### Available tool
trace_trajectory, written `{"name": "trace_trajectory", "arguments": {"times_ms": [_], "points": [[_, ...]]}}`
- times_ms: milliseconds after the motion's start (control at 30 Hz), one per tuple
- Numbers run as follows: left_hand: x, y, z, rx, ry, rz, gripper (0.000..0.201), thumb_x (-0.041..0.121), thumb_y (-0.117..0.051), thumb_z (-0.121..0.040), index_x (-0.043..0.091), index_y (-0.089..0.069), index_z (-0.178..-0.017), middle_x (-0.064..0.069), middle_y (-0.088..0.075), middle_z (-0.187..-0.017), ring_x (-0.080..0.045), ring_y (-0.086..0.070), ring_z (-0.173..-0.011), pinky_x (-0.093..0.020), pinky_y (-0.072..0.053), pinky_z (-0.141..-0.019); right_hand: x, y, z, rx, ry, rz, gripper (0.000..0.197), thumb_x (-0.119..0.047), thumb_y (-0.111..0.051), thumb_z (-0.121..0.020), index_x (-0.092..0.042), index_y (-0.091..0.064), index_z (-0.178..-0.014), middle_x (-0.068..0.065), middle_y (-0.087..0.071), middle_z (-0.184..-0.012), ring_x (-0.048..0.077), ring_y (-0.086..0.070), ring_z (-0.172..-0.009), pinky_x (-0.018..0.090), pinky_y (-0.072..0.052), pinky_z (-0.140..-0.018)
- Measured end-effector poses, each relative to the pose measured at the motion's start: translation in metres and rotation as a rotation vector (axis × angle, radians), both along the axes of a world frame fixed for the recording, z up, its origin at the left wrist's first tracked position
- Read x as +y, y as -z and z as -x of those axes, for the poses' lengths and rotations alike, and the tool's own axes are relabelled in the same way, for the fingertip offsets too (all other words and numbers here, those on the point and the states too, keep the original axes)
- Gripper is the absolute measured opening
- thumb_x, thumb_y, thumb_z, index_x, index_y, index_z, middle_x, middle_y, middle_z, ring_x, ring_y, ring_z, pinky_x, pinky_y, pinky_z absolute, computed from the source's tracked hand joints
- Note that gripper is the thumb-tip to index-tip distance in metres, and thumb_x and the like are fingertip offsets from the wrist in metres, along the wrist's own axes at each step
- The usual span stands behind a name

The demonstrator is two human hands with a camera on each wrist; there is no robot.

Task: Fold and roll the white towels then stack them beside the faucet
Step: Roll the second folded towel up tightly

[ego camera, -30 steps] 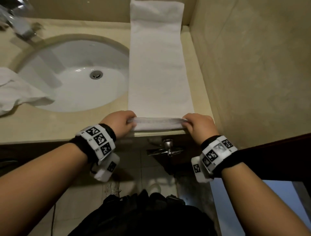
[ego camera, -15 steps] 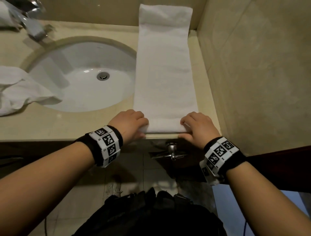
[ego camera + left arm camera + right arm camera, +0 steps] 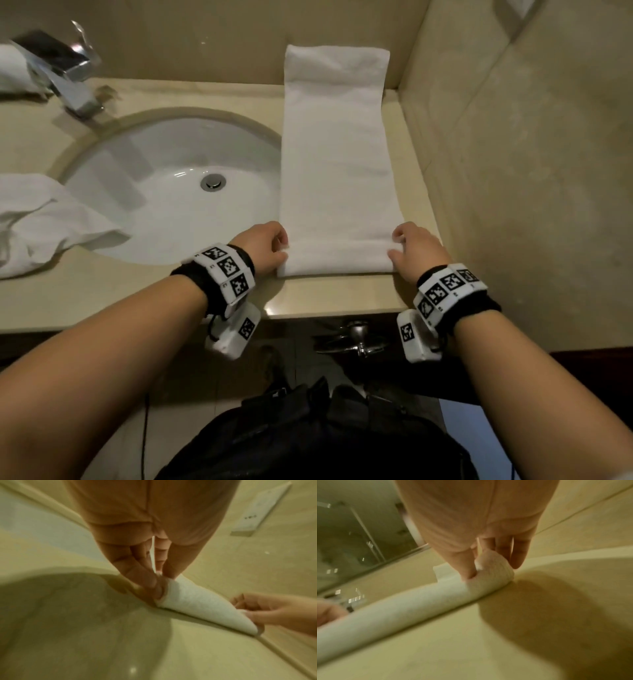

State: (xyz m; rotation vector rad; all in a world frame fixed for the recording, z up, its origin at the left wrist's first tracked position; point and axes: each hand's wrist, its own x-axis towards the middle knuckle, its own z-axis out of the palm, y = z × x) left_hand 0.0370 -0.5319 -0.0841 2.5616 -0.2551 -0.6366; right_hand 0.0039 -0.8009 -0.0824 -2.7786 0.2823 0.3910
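Left hand point(image 3: 265, 248) pinches the near left corner of the towel point(image 3: 337, 161), thumb and fingers curled around the small roll just started at its near end. Right hand point(image 3: 416, 250) grips the roll's other end the same way, fingers tucked into the curl, as the right wrist view shows.

White and folded into a long narrow strip, the towel lies on the beige surface point(image 3: 342, 298) right of the sink point(image 3: 171, 192), running from the near edge away to the far wall, where its far end climbs a little up the wall. Its face is flat and smooth with only faint creases; the weave looks finely textured in the wrist views. The rolled part is a low, tight tube across the strip's full width, lying on the surface near its near edge.

A second white towel point(image 3: 44, 219) lies crumpled on the left, one corner drooping over the sink's rim. The faucet point(image 3: 65, 75) stands at the far left, with something white just behind it.
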Motion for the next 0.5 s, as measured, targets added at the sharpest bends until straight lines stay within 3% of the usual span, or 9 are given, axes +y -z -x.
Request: {"name": "trace_trajectory", "arguments": {"times_ms": [100,200,300,400,500], "points": [[-0.009,-0.001,-0.005,-0.102,0.111,-0.042,0.019,0.02,-0.052,-0.088,0.018,-0.054,-0.106,-0.004,-0.052,-0.114,-0.021,-0.054,-0.095,-0.026,-0.039,-0.079,0.008,0.002,-0.002,-0.191,-0.223,0.216,0.024,-0.013,-0.056,-0.083,-0.016,-0.055,-0.107,0.009,-0.055,-0.109,0.03,-0.05,-0.1,0.037,-0.037,-0.082],[-0.018,-0.001,-0.003,-0.204,0.313,-0.053,0.021,0.023,-0.047,-0.091,0.017,-0.058,-0.108,-0.004,-0.054,-0.116,-0.024,-0.055,-0.102,-0.03,-0.042,-0.087,0.014,0.004,0.002,-0.208,-0.459,0.101,0.016,-0.018,-0.055,-0.085,-0.01,-0.059,-0.099,0.01,-0.058,-0.1,0.031,-0.053,-0.092,0.038,-0.041,-0.078],[-0.02,-0.002,0.002,-0.25,0.488,-0.179,0.038,0.041,-0.057,-0.083,0.018,-0.055,-0.112,-0.001,-0.051,-0.118,-0.023,-0.051,-0.105,-0.033,-0.043,-0.09,0.012,0.003,0.007,-0.103,-0.532,0.141,0.042,-0.044,-0.064,-0.077,-0.015,-0.056,-0.107,0.004,-0.056,-0.109,0.026,-0.051,-0.099,0.037,-0.041,-0.085],[-0.021,-0.003,0.002,-0.319,0.636,-0.303,0.036,0.029,-0.056,-0.083,0.014,-0.049,-0.116,-0.005,-0.046,-0.121,-0.025,-0.049,-0.103,-0.034,-0.043,-0.088,0.013,0.002,0.003,-0.1,-0.533,0.188,0.037,-0.03,-0.059,-0.08,-0.017,-0.053,-0.114,0.002,-0.057,-0.114,0.024,-0.051,-0.105,0.034,-0.037,-0.089],[-0.022,-0.011,-0.009,-0.215,0.536,-0.259,0.029,0.021,-0.05,-0.086,0.014,-0.054,-0.114,-0.007,-0.052,-0.118,-0.027,-0.053,-0.103,-0.034,-0.044,-0.088,0.009,-0.003,-0.01,-0.06,-0.438,0.109,0.027,-0.021,-0.05,-0.087,-0.018,-0.056,-0.113,0.005,-0.063,-0.111,0.026,-0.056,-0.102,0.033,-0.041,-0.087]]}}
